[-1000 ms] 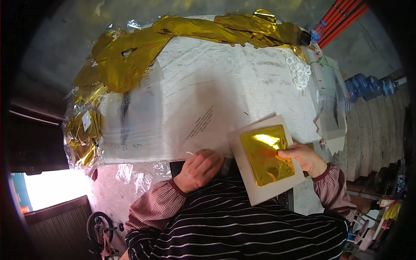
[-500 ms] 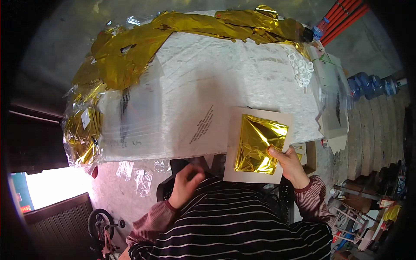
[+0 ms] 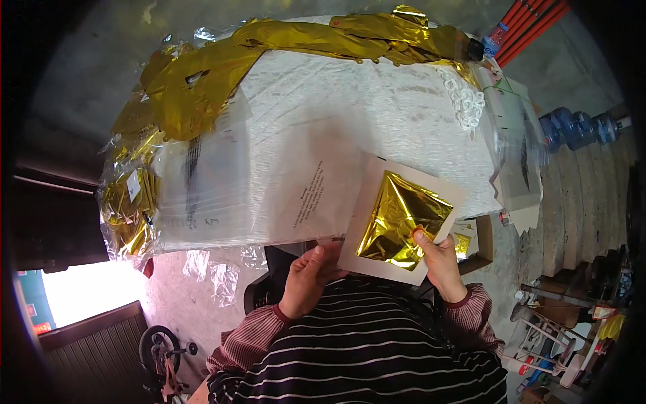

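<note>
Holding a pale square card backing with a crumpled folded sheet of gold foil [image 3: 402, 221] on it, we see the right hand [image 3: 441, 259] pinch the card's lower right edge, thumb pressed onto the foil and the other fingers hidden behind the card. The left hand [image 3: 311, 277] sits just beside the card's lower left corner, fingers loosely curled and narrow; whether they touch the card we cannot tell, and they grip nothing that we can see. Card and foil hang over the near edge of the white cloth-covered worktable [image 3: 377, 114], tilted toward us. We judge the step in hand to be seating the foil on its backing; a next move would call for the left hand to steady the free corner so that the slippery foil stays centred. Long crumpled gold foil strips [image 3: 222, 74] line the far and left table edges, well apart from the hands.
</note>
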Tool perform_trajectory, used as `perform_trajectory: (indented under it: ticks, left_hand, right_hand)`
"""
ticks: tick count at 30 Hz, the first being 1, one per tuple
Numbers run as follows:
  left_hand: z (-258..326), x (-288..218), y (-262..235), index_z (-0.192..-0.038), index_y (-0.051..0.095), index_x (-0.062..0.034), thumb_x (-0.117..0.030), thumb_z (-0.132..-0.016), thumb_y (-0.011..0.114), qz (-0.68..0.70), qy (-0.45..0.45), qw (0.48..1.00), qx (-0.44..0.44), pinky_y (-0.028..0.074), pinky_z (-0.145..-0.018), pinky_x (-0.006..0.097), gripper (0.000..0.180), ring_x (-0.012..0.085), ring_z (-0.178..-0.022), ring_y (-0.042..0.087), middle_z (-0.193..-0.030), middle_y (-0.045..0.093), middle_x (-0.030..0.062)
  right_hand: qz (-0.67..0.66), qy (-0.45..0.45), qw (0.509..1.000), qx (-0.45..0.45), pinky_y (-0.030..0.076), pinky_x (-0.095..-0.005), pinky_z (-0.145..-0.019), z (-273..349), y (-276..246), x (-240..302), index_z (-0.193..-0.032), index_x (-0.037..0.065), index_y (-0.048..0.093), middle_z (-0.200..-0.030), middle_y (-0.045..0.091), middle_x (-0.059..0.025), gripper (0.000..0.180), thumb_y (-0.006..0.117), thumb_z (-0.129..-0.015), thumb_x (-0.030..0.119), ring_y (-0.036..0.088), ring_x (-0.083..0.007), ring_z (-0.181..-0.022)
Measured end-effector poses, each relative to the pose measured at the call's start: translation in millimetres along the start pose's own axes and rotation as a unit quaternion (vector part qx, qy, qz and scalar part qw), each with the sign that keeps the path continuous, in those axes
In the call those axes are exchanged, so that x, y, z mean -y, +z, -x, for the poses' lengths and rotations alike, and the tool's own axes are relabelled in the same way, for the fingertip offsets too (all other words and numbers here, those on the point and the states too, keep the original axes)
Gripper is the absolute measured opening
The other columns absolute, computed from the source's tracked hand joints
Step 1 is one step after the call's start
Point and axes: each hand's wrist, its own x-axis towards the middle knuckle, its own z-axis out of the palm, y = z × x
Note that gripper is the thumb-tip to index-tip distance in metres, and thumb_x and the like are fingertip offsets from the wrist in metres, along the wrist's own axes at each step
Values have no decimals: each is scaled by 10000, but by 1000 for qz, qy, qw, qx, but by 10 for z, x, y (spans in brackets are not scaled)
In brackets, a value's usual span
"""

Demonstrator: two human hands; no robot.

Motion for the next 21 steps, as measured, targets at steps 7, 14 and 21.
perform_trajectory:
  ticks: [7,14,21]
  left_hand:
    - [23,86,-4,-1266,540,16,-354,-1019,416,40,-9,999,9,508,-917,365,462,207,-1062,617,-1183,632,111]
    - [415,-685,7,-1137,616,25,-193,-993,502,-313,-159,928,124,528,-869,340,285,223,-1004,643,-1089,663,123]
    - [-738,-1391,541,-1181,585,-24,-106,-913,615,-663,460,575,137,498,-858,312,282,234,-1001,645,-1091,653,149]
  right_hand:
    - [-48,36,998,22,455,-243,-830,30,98,-139,-1085,40,657,-1003,670,5,194,662,-893,75,593,-71,-907]
    - [-41,48,997,53,460,-255,-825,-3,5,-23,-1099,28,648,-1010,666,-7,218,670,-889,80,588,-79,-914]
    - [36,80,988,131,484,-257,-788,-78,-111,113,-1102,18,646,-997,676,-15,251,694,-867,93,608,-93,-885]
